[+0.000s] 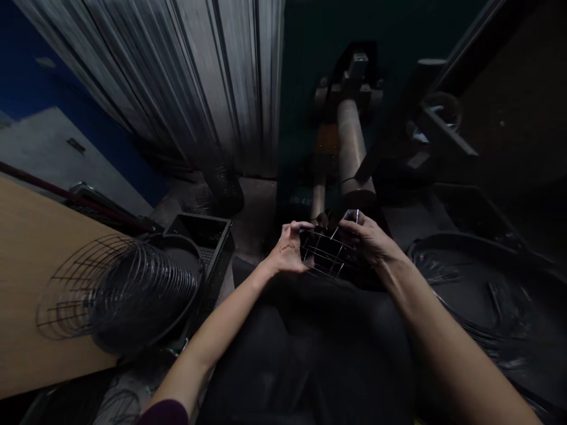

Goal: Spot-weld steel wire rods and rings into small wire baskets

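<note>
Between my two hands, above my lap, is a small wire frame (326,255) of thin crossing metal wires. My left hand (290,251) grips its left side, with thumb below and fingers above. My right hand (365,236) is closed at its right end, fingertips pinched by a bright bent piece of metal (351,216); whether that piece belongs to the frame I cannot tell. Just beyond the hands is a machine with a thick metal cylinder (351,141) pointing down toward me. The wire frame's lower edge is dim against dark clothing.
At left, a stack of round wire grilles (146,283) leans in a round tub beside a dark plastic crate (208,230) and a wooden board (48,283). On the right, a large round container (469,242) holds thin wires. Corrugated metal sheeting (186,77) stands behind.
</note>
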### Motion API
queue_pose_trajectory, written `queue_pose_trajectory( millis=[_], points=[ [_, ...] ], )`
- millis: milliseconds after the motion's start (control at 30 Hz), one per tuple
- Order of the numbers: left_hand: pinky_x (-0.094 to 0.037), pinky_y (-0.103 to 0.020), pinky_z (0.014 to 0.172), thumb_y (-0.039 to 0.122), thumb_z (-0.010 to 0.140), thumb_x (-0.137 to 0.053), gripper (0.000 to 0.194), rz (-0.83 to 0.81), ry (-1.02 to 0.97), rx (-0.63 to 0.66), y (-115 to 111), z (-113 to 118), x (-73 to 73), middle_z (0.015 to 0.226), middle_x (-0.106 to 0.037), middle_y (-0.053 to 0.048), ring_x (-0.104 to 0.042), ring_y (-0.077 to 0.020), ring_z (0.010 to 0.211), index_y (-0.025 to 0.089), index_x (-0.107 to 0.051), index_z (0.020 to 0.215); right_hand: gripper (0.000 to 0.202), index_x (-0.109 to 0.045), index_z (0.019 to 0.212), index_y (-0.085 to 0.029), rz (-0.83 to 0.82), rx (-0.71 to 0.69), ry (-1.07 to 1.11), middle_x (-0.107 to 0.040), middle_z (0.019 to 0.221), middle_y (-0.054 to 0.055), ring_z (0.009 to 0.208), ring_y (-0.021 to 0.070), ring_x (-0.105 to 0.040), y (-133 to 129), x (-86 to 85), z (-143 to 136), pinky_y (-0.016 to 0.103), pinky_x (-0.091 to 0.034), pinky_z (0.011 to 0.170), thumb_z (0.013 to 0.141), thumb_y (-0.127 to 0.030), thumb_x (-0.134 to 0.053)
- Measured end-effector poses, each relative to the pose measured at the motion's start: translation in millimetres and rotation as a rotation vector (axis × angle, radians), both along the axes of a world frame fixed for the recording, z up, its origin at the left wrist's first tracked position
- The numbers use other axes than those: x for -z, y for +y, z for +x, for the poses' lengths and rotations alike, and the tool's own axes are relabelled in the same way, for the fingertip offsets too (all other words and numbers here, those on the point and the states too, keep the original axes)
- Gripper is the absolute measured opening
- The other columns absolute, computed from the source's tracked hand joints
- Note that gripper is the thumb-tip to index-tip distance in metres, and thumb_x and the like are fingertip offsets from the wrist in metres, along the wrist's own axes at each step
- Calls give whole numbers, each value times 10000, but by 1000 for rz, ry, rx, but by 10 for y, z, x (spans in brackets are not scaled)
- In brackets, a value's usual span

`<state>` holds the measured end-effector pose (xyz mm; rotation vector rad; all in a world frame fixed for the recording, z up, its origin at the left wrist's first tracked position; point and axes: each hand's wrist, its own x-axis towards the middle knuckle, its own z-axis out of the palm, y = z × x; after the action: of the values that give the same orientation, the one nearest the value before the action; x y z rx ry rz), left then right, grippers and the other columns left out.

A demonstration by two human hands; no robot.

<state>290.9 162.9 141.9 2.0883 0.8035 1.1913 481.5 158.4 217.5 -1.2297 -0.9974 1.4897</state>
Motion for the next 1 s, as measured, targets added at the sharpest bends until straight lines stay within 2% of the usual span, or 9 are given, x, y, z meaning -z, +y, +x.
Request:
queue_pose_trajectory(
  millis=[233,433,533,600,667,767,867,933,1000],
  points=[
    [-397,-427,932,206,521,-672,727,-8,54,-18,69,-11,-105,1129,-498,-93,-534,-245,1027,201,-329,1162,487,-417,704,-217,77,31,-79,-429,548,-73,395,43,-312,131,59,-3,193,-237,355,466,-421,-790],
    [-375,-430,945,178,531,-651,714,50,100,-29,123,-36,-210,1132,-532,-107,-553,-252,1014,181,-334,1170,494,-470,745,-227,13,68,-58,-489,559,-54,447,94,-447,190,83,-22,225,-360,415,424,-372,-816],
    [-371,-417,943,194,523,-670,739,40,132,-20,147,-47,-250,1122,-552,-100,-550,-258,1023,188,-332,1180,492,-490,770,-226,5,74,-44,-504,563,-50,475,111,-486,219,115,-9,229,-378,429,433,-373,-818],
    [-367,-413,946,209,523,-686,751,18,164,-10,160,-52,-269,1117,-561,-94,-546,-263,1034,194,-333,1186,476,-485,757,-222,21,79,-40,-492,546,-54,455,100,-465,235,144,-1,217,-356,410,449,-370,-817],
    [-361,-412,951,218,520,-697,761,9,183,0,175,-56,-269,1129,-558,-95,-541,-268,1050,192,-340,1191,454,-468,718,-217,38,79,-31,-432,487,-76,399,69,-385,245,170,-1,198,-309,379,469,-364,-817],
    [-351,-415,950,243,527,-707,781,23,173,2,205,-56,-221,1142,-539,-103,-541,-268,1045,182,-338,1212,450,-459,684,-207,50,77,-1,-382,454,-94,369,40,-309,245,186,-18,176,-279,359,479,-345,-835],
    [-361,-416,933,269,560,-697,792,26,126,5,236,-54,-129,1150,-505,-104,-536,-254,1034,189,-311,1248,372,-451,667,-190,31,212,53,-435,493,-74,362,25,-303,245,147,-39,159,-277,352,607,-333,-789],
    [-375,-413,912,279,578,-691,800,19,92,12,248,-61,-62,1128,-492,-93,-529,-243,1023,195,-285,1262,273,-442,654,-180,-24,378,122,-427,487,-71,337,17,-252,252,90,-51,151,-246,334,776,-315,-646],
    [-382,-413,897,278,585,-688,819,16,71,18,248,-83,-3,1087,-487,-73,-528,-227,992,203,-244,1270,232,-446,652,-172,-85,459,177,-435,490,-59,335,24,-272,259,21,-65,148,-257,334,857,-253,-514]
  ],
)
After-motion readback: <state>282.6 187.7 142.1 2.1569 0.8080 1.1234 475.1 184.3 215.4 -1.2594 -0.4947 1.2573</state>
